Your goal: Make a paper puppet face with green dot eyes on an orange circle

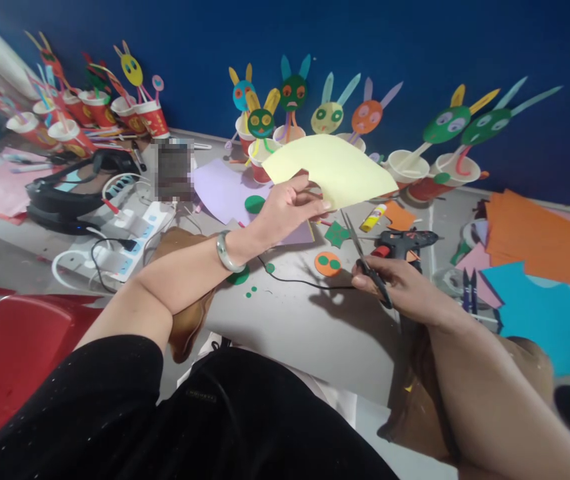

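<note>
A pale yellow sheet of paper [335, 170] with a curved upper edge is pinched in my left hand [297, 203], held up above the table. Dark-handled scissors [375, 277] are in my right hand [395, 283], the blades pointing up toward the lower edge of the sheet. Below, on the table, lie an orange paper disc [327, 264] with two green circles on it and a cut green paper scrap [338, 235]. Small green circles [251, 292] are scattered nearer to me. Under my left forearm is a sheet of purple paper [219, 190].
Paper cups with rabbit-eared paper faces [327, 117] line the blue wall. A black glue gun [407, 241] and a glue stick [373, 218] lie right of centre. Orange sheets [532, 233] and blue sheets [555, 320] lie right; a power strip [137, 247] and black headset [77, 193] left.
</note>
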Tool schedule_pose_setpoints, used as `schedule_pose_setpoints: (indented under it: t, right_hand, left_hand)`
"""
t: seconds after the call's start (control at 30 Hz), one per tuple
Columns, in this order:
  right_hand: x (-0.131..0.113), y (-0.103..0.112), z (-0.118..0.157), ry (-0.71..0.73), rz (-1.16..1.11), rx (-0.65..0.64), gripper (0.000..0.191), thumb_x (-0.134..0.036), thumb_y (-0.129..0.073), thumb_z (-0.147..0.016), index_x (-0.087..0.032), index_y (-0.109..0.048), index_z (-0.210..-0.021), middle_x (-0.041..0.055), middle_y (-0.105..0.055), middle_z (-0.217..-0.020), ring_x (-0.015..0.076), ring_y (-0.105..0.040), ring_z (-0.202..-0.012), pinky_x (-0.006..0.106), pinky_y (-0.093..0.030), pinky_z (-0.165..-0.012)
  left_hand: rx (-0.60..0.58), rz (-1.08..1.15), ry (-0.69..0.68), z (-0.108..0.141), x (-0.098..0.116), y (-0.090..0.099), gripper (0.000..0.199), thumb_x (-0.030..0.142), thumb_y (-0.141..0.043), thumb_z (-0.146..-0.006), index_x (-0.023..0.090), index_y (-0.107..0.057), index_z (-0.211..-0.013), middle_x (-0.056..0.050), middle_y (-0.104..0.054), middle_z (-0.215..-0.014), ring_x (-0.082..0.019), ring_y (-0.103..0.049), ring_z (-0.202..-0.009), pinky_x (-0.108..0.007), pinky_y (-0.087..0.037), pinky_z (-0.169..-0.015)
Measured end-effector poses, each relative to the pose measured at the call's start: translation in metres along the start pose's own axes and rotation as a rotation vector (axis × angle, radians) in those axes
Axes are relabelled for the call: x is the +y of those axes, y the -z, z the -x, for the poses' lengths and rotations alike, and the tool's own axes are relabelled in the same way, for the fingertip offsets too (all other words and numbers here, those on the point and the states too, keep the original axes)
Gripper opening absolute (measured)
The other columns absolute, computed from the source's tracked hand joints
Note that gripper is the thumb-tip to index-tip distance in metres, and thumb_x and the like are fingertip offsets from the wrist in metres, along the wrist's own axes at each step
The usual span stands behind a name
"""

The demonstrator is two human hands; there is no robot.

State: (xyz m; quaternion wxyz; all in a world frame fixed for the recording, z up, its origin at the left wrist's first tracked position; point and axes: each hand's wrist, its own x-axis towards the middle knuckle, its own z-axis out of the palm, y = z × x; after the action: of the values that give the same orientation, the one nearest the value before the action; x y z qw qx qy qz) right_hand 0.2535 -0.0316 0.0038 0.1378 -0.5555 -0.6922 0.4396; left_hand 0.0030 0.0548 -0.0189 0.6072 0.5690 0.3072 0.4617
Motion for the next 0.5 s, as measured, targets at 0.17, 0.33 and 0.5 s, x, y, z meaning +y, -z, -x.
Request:
schedule_pose_setpoints:
  t: [0.17, 0.33, 0.5]
  right_hand:
    - [-0.003, -0.002, 0.0, -0.031, -0.055, -0.079, 0.081, -0.099, -0.071, -0.064, -0.019, -0.06, -0.068, -0.0015, -0.046, -0.065, 0.0144, -0.042, -0.066, 0.029, -0.033, -0.06]
    - [-0.003, -0.007, -0.002, -0.028, -0.107, -0.087, 0.08, -0.098, -0.074, -0.063, -0.02, -0.057, -0.068, -0.0029, -0.042, -0.065, 0.0132, -0.039, -0.065, 0.029, -0.031, -0.059]
    - [-0.004, -0.012, -0.002, -0.023, -0.14, -0.096, 0.082, -0.1, -0.072, -0.064, -0.02, -0.054, -0.066, -0.0033, -0.039, -0.066, 0.0118, -0.036, -0.065, 0.029, -0.028, -0.059]
  left_hand:
    - [-0.008, 0.01, 0.064, 0.008, 0.004, -0.009, 0.05, 0.05, -0.095, -0.077, 0.017, -0.067, -0.102, -0.001, -0.079, -0.088, -0.013, -0.076, -0.084, -0.029, -0.061, -0.081]
    - [-0.034, 0.028, 0.115, 0.012, 0.003, -0.015, 0.047, 0.044, -0.095, -0.076, 0.018, -0.062, -0.098, 0.002, -0.072, -0.075, -0.015, -0.075, -0.08, -0.028, -0.058, -0.073]
    - [-0.031, 0.046, 0.134, 0.015, 0.003, -0.018, 0.05, 0.043, -0.095, -0.074, 0.017, -0.065, -0.106, 0.003, -0.07, -0.073, -0.014, -0.074, -0.078, -0.026, -0.055, -0.07]
